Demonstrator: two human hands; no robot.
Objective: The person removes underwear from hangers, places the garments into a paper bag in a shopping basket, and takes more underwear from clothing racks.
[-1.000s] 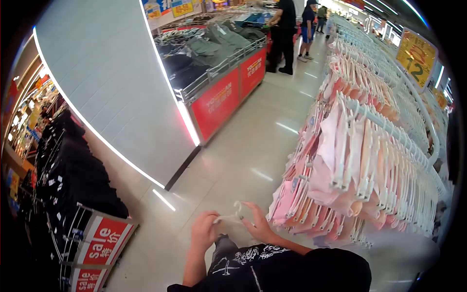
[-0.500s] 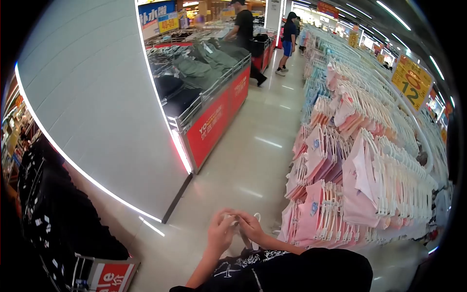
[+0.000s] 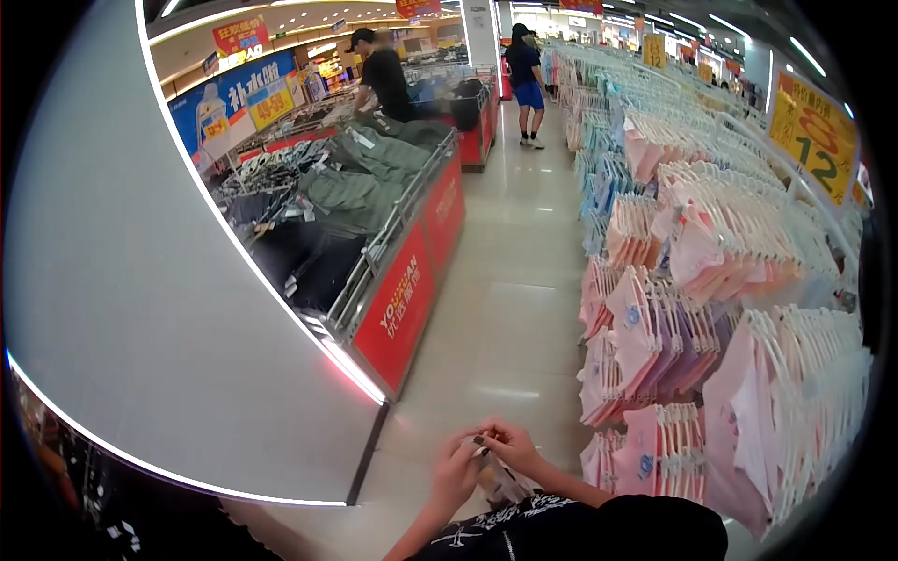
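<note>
My left hand and my right hand meet low in the view, in front of my black shirt. The fingers of both are closed in a pinch. Between the fingertips shows a small dark and white item, too small to name. A pale, partly see-through piece hangs below the hands, close to the shirt. Nearest to my right arm is the rack of pink underwear on white hangers, apart from the hands.
On the left stands a grey wall panel with lit edges. Beyond it, a red-sided bin holds folded dark and green clothes. A person in black leans there. Another person stands along the tiled aisle. A yellow price sign tops the rack.
The view has shifted forward and lifted; the racks look nearer. My hands stay together, slightly further right and lower. The white loop beside them no longer shows. The person by the bin has moved left.
</note>
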